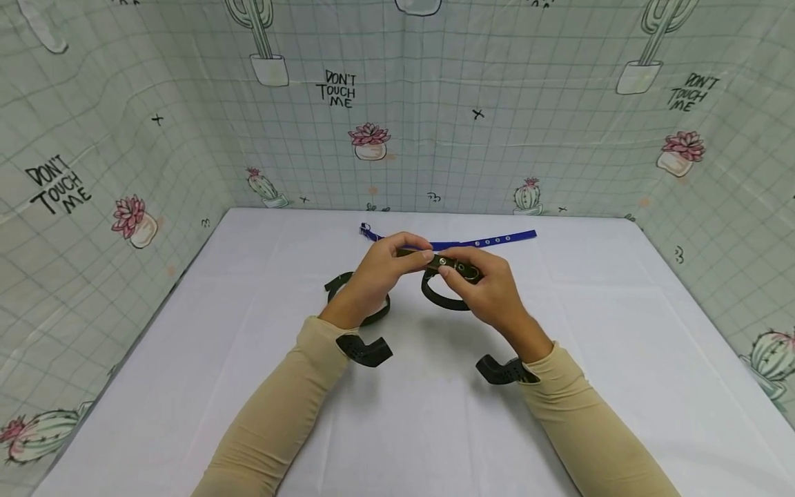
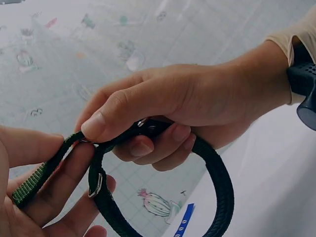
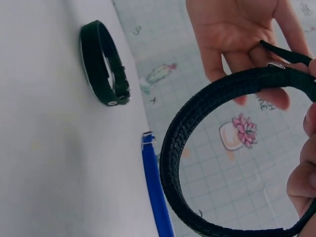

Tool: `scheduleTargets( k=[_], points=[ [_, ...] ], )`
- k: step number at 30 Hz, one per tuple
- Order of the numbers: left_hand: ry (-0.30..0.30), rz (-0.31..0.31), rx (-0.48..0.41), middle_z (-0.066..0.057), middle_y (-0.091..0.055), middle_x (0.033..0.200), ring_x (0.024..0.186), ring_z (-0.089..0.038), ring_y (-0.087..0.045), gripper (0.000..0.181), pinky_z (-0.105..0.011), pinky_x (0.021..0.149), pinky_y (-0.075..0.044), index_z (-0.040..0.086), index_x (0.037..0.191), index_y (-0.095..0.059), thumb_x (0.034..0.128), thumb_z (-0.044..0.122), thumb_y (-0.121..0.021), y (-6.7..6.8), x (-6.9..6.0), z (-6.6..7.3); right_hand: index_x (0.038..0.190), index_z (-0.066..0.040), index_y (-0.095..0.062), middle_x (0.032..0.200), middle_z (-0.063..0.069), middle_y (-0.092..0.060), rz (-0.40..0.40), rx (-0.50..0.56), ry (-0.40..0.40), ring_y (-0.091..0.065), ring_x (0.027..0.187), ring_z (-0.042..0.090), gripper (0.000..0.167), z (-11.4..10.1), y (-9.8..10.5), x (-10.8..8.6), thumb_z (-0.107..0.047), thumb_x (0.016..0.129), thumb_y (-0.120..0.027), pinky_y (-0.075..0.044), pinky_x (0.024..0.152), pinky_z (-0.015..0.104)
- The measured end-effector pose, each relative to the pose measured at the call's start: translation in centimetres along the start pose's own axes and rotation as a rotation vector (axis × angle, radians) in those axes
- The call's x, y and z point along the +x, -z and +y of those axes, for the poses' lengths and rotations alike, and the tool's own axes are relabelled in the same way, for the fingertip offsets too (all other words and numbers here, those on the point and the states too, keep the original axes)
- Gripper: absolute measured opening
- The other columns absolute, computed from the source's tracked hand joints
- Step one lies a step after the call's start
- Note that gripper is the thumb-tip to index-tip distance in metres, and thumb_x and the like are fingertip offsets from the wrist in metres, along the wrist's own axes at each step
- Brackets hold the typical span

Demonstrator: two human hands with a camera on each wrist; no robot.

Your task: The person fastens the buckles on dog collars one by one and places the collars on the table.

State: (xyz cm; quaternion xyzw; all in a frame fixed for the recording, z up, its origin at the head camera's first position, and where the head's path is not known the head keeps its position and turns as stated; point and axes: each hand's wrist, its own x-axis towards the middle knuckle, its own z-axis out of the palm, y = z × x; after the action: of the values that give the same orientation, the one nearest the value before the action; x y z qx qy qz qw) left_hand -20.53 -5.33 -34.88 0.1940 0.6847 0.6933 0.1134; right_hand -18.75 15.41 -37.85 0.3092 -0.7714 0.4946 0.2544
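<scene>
Both hands hold a dark green collar (image 1: 444, 301) above the table, bent into a loop with metal fittings. My left hand (image 1: 377, 273) pinches the strap's tail between thumb and fingers; in the left wrist view the tail's green ribbed end (image 2: 29, 190) lies along those fingers. My right hand (image 1: 493, 286) grips the band by its metal fittings, the fingers curled round it in the left wrist view. Below the loop in that view shows a metal keeper (image 2: 97, 185). A second dark green collar (image 3: 94, 64), closed in a ring, stands on the table behind my left wrist.
A blue collar (image 1: 506, 239) with metal eyelets lies stretched out at the back of the white table (image 1: 422, 414), beyond both hands. Behind the table hangs a grid-patterned cloth (image 1: 435, 152). Each wrist wears a black camera mount (image 1: 366, 352).
</scene>
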Motion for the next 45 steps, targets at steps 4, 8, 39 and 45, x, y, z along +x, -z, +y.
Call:
scheduleTargets(
  k=[4,8,39,45],
  points=[
    [0.003,0.016,0.021,-0.009,-0.064,0.119,0.113,-0.023,-0.062,0.027,-0.045,0.106,-0.041,0.006,0.114,-0.066,0.0953,0.025,-0.07,-0.1,0.1,-0.1,0.108,-0.003,-0.075,0.097,0.009,-0.073,0.01,-0.012,0.018,-0.063,0.081,0.014,0.023,0.0,0.1,0.0,0.003,0.085,-0.076,-0.051,0.07,0.018],
    [-0.001,0.017,0.032,-0.009,-0.064,0.118,0.113,-0.023,-0.062,0.026,-0.045,0.106,-0.041,0.007,0.113,-0.067,0.096,0.026,-0.069,-0.1,0.1,-0.1,0.108,-0.004,-0.075,0.099,0.008,-0.073,0.007,-0.011,0.027,-0.065,0.084,0.014,0.022,0.2,0.1,0.0,0.001,0.087,-0.075,-0.051,0.072,0.018],
    [0.068,-0.096,-0.094,-0.01,-0.069,0.102,0.099,-0.025,-0.069,0.016,-0.036,0.092,-0.053,0.0,0.102,-0.066,0.1012,0.013,-0.058,-1.0,0.5,-1.3,0.096,0.011,-0.067,0.085,0.018,-0.068,-0.038,0.036,-0.078,-0.062,0.071,0.01,0.014,-4.2,0.6,0.4,0.014,0.082,-0.066,-0.049,0.062,0.018],
    [0.062,-0.18,-0.029,-0.012,-0.073,0.105,0.103,-0.025,-0.069,0.03,-0.036,0.096,-0.051,-0.004,0.107,-0.073,0.1024,0.02,-0.056,-0.4,0.4,-1.2,0.101,0.006,-0.069,0.093,0.015,-0.07,-0.075,0.049,-0.073,-0.064,0.075,0.012,0.015,-1.8,0.4,0.1,0.01,0.086,-0.068,-0.052,0.065,0.018]
  ],
)
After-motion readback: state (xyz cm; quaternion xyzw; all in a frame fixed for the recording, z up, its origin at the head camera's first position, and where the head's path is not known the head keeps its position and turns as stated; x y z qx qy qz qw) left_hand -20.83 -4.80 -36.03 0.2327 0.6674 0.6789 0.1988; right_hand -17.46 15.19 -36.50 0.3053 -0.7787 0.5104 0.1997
